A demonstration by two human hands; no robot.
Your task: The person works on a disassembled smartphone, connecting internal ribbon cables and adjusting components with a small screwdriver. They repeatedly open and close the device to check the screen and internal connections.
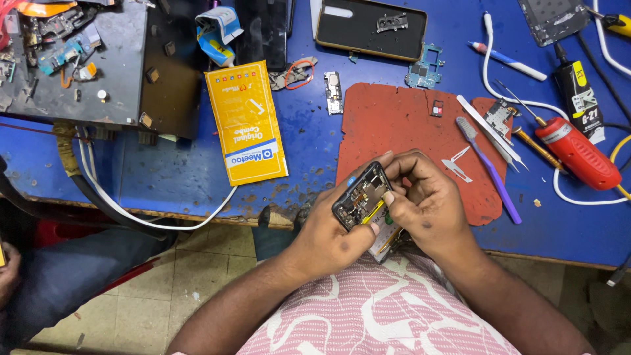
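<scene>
The left hand [328,230] grips an opened phone [361,196]; the right hand [424,200], fingers curled, pinches at its internals, mid-disassembly; delicate fingertip work follows, judging by this.

One toothbrush [490,164], one red screwdriver [577,152], one yellow packet [246,123], one glue tube [580,98].
</scene>
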